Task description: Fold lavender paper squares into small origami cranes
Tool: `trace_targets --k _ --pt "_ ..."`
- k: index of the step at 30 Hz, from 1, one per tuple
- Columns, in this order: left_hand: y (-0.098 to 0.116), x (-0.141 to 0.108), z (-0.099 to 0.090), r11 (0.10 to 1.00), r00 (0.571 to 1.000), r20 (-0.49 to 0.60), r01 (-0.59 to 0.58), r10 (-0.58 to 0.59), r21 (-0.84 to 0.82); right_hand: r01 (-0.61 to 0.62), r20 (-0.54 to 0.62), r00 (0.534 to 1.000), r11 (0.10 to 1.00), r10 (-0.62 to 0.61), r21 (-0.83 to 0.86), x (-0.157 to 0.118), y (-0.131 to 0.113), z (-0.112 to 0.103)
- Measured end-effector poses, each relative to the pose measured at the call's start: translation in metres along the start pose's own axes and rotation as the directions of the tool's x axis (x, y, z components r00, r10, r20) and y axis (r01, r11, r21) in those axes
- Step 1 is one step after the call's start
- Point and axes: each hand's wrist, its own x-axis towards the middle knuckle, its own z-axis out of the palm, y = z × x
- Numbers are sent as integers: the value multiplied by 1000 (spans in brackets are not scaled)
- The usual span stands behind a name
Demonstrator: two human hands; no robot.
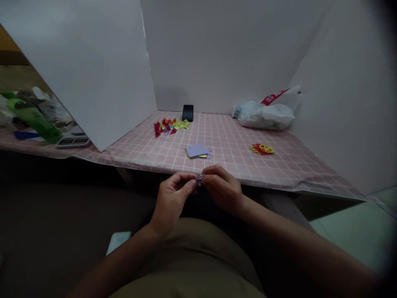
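A small folded purple paper is pinched between my two hands, just off the front edge of the table. My left hand grips its left side with thumb and forefinger. From the right, my right hand holds the other side, its fingers hiding part of the paper. Beyond the hands, a small stack of paper squares lies on the pink checked cloth, purple on top with yellow below. Several small folded paper pieces in red, orange, yellow and purple are heaped farther back.
A black phone leans at the back. Red and yellow cut-out shapes and a white plastic bag are on the right. White panels enclose the table. A green bottle and a scale sit at left.
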Motion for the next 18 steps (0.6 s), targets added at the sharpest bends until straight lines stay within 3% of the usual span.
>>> trace_targets --k 11,18 --pt "3 -5 6 989 996 -51 -79 73 -128 -253 20 966 929 258 270 12 -10 0" --pt "-3 -1 4 991 998 -47 -56 51 -122 -148 15 989 976 148 161 8 -8 1"
